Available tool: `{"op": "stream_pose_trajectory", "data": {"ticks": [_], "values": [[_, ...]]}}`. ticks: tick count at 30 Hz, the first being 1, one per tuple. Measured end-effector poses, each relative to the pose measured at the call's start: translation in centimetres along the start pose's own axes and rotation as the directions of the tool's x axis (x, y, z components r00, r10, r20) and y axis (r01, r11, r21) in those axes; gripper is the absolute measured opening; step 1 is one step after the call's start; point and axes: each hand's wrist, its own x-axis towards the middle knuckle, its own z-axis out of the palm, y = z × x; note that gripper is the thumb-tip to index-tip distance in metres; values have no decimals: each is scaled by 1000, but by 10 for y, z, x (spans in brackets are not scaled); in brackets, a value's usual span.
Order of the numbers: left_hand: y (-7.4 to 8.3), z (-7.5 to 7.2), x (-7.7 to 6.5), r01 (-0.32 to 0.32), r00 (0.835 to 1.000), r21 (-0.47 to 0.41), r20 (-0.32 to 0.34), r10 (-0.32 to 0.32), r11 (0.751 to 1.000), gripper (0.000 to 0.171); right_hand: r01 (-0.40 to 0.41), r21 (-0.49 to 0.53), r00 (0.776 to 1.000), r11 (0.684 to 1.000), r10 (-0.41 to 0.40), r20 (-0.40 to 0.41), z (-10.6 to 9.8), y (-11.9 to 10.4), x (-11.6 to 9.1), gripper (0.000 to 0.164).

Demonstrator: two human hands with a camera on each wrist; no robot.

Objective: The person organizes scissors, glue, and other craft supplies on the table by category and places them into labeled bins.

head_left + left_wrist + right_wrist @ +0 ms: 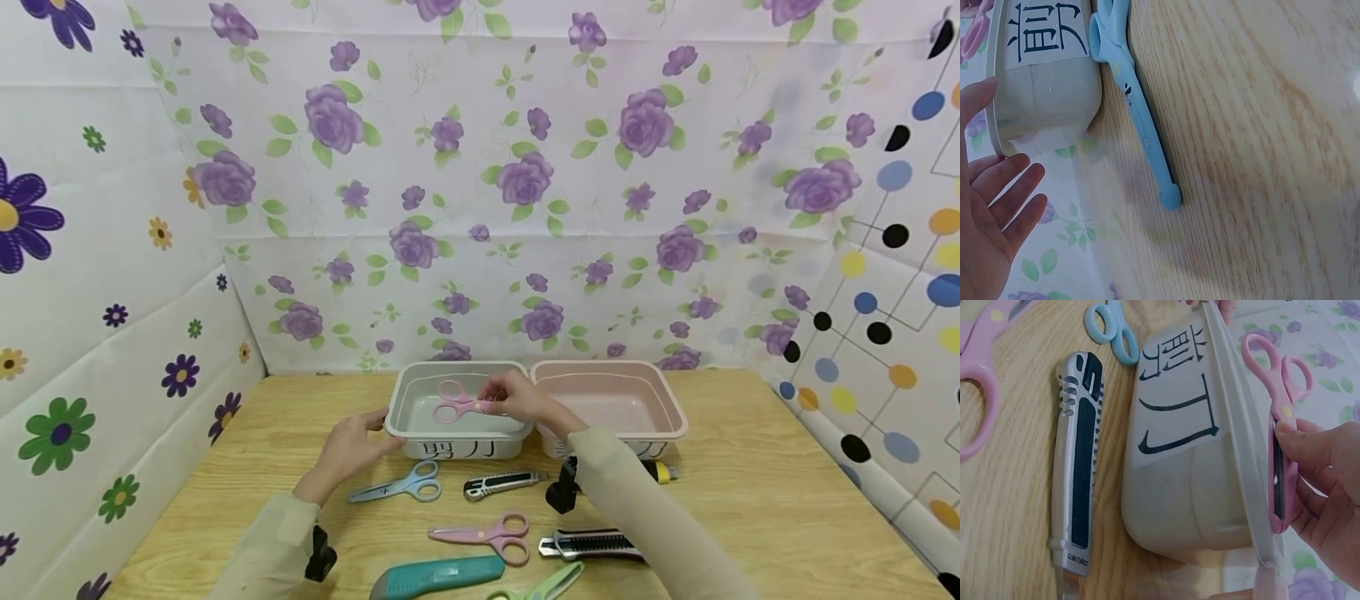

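Note:
My right hand [517, 396] pinches pink scissors [1282, 412] by the blade end, their finger loops pointing away from the hand. They are above the white bin [465, 449], whose front label has black characters. Thumb and spread fingers of my left hand [351, 450] rest at the bin's left front corner. In front of the bin lie blue scissors [401, 483] and a grey-black utility knife [504, 483]. Closer to me are more pink scissors [487, 533], a black-and-silver cutter [592, 544], a teal cutter [442, 575] and green scissors [543, 587].
Right beside the white bin stands a pink bin [607, 400], also labelled. A yellow-and-black cutter [662, 472] shows partly behind my right forearm. Flowered cloth [487, 208] hangs behind the wooden table [750, 492], with patterned cloth on both sides.

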Motion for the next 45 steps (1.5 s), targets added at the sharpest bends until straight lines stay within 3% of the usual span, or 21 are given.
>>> {"op": "stream_pose_trajectory", "data": {"ticks": [6, 18, 27, 45], "values": [[0, 1, -1, 2, 1000, 1, 3, -2, 1000, 65, -37, -29, 999, 999, 37, 1, 6, 3, 2, 5], [-1, 2, 1, 7, 1000, -13, 8, -7, 1000, 66, -8, -126, 1000, 992, 11, 22, 9, 4, 5, 4], [-1, -4, 3, 0, 1000, -4, -8, 0, 1000, 66, 38, -197, 999, 980, -30, 43, 9, -3, 7, 4], [0, 0, 1, 15, 1000, -18, 0, -15, 1000, 67, -8, -280, 997, 960, 27, 66, 13, 1, 10, 6]]}}
